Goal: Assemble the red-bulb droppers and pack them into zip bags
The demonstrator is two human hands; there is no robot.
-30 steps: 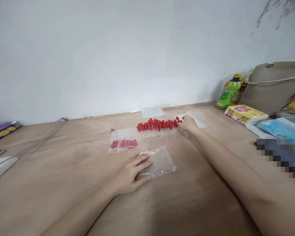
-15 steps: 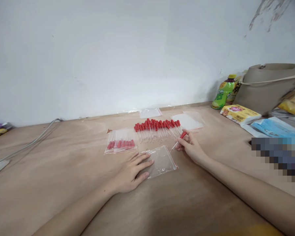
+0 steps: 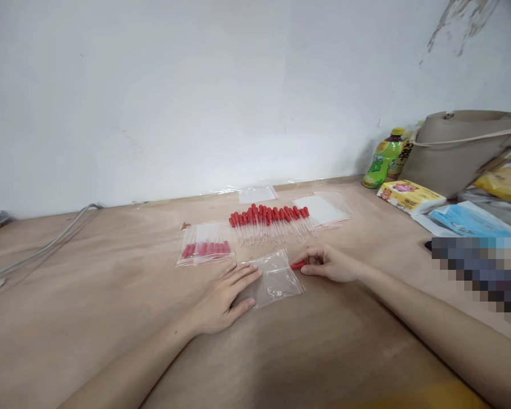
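My left hand (image 3: 227,298) lies flat with fingers spread, its fingertips on the left part of a clear zip bag (image 3: 276,287) on the table. At the bag's right end, my right hand (image 3: 323,264) pinches the red bulb of a dropper (image 3: 298,265). The dropper's clear tube points left and lies inside the bag's mouth. Beyond the bag is a pile of red-topped droppers (image 3: 268,215) with their clear tubes toward me. To its left, overlapping zip bags (image 3: 206,236) hold several red-bulbed droppers.
More flat zip bags (image 3: 323,210) lie right of the pile, and another bag (image 3: 255,195) is near the wall. At the right stand a green bottle (image 3: 383,162), a yellow tissue pack (image 3: 411,196) and a beige handbag (image 3: 447,153). A grey cable (image 3: 55,244) runs along the left.
My right hand has moved down and left, turning the dropper flatter and sliding its tube into the bag's mouth. My left hand has stayed on the bag.
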